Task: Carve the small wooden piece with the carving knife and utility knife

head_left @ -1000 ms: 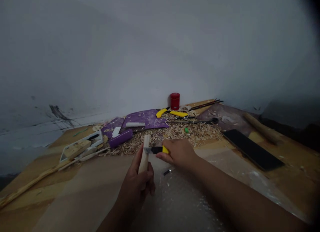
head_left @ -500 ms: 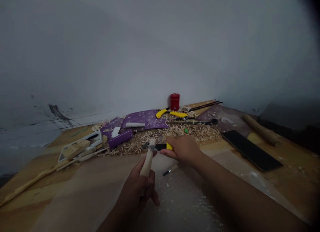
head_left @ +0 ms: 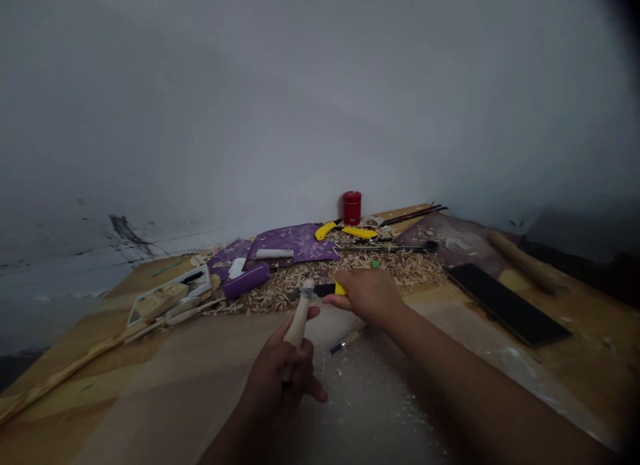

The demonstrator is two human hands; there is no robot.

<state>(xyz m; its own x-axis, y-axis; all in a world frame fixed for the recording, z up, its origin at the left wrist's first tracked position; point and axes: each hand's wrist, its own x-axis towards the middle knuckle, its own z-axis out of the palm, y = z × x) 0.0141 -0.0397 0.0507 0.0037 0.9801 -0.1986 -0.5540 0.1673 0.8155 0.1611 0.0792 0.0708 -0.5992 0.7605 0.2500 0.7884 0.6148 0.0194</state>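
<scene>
My left hand (head_left: 283, 365) grips a pale carved piece of wood (head_left: 299, 325), which leans with its top to the right. My right hand (head_left: 367, 295) is shut around a utility knife (head_left: 327, 290) with a black and yellow handle. The knife's steel blade lies across the top of the wood, touching it. The wood's lower part is hidden by my left fingers. A small pen-like tool (head_left: 345, 341) lies on the plastic sheet below my right hand.
A heap of wood shavings (head_left: 360, 268) covers purple mats (head_left: 295, 241) beyond my hands. Around it are a red canister (head_left: 352, 208), yellow-handled tools (head_left: 345, 230), a white tray (head_left: 167, 298), a black sharpening stone (head_left: 507, 301) and a long stick (head_left: 65, 371). A white wall rises behind.
The wood has tilted from nearly upright to leaning right. The knife has risen with my right hand, and its blade now lies at the wood's top.
</scene>
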